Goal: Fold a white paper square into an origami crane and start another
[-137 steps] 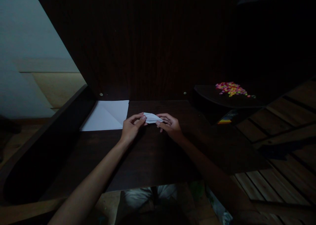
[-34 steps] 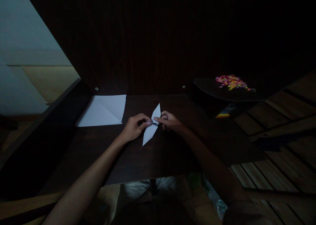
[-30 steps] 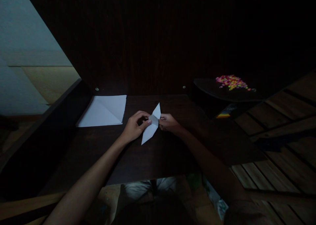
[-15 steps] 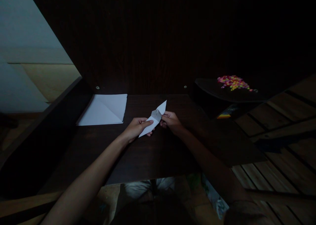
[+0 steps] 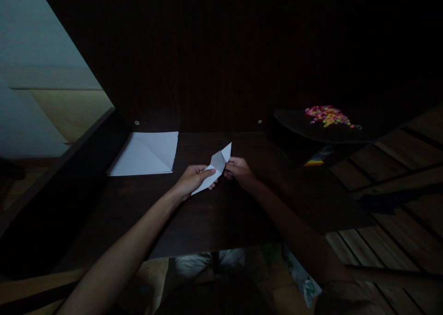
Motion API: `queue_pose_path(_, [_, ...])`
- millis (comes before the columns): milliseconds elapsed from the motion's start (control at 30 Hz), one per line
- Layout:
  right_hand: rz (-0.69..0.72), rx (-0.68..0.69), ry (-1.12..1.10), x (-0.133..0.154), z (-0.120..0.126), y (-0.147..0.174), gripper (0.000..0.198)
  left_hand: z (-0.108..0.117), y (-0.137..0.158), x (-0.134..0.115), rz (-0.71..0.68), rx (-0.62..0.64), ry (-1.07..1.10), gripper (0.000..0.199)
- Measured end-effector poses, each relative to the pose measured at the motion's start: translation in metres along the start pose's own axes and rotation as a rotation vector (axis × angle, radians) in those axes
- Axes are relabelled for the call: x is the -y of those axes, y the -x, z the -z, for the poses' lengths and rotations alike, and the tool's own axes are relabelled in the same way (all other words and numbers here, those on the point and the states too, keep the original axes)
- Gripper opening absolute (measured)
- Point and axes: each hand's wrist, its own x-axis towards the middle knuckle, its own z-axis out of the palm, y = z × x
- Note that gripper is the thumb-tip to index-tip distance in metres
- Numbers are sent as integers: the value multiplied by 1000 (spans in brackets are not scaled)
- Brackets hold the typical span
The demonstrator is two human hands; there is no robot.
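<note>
A white folded paper [image 5: 217, 163] with pointed ends is held above the dark desk, slanting from lower left to upper right. My left hand [image 5: 194, 178] grips its lower left part, thumb on top and fingers underneath. At the paper's right side, my right hand [image 5: 239, 171] pinches the edge near the middle fold, its fingertips partly hidden. One flap in the middle stands up from the rest. To the left lies a stack of white paper sheets [image 5: 147, 154], the top one creased diagonally.
The desk [image 5: 207, 227] has a tall dark back panel [image 5: 207, 56] and a raised left side [image 5: 65, 176]. On the rounded shelf [image 5: 290, 120] at the right sits a pile of small colourful pieces [image 5: 327, 115]. Wooden slats [image 5: 398, 167] show beyond it.
The flap in the middle of the paper has opened wider and lies flatter. The paper has shifted slightly left and down at its lower end. Both hands keep their hold.
</note>
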Motion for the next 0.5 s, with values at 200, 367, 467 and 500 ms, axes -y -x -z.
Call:
queue_pose_path(200, [-6,-29,-26,1,-1,-2,14,-2,1,-1,-18,-5,4,23])
queue_pose_path(367, [8,-26,-65,1,0,-3,17,-2,0,2,-36,-4,39,25])
queue_pose_path(467, [0,-31,-82,0,2,-5,18,-2,-1,3,-36,-7,53,26])
queue_pose_path(500, [-7,-32,-86,-1,2,-6,18,-3,-1,4,-34,-8,52,26])
